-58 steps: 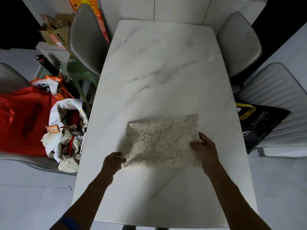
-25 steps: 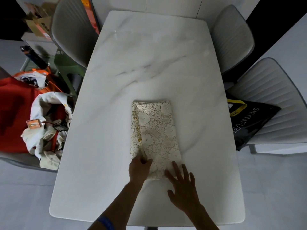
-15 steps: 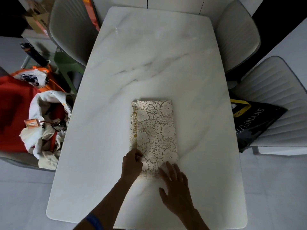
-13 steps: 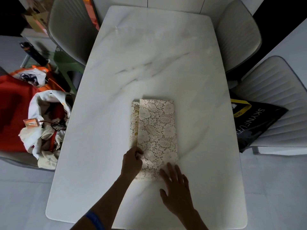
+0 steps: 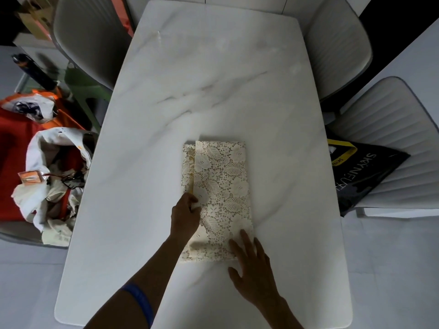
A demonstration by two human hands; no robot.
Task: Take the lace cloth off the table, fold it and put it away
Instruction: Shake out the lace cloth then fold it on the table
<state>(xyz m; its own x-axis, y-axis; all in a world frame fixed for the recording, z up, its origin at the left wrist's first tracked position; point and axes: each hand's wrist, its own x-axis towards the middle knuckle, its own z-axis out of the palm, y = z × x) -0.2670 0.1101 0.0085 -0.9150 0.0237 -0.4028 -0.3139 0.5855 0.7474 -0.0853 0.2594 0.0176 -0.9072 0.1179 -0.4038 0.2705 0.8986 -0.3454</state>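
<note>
Head view, steeply downward (close) over table (image 5: 213, 79)

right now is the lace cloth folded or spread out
Folded. The lace cloth lies as a narrow layered strip on the table, a lower layer showing along its left edge.

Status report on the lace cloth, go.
Left hand pinching lace cloth left edge. Right hand flat on near right corner. Cloth folded narrow on table. Nothing obstructing.
</note>
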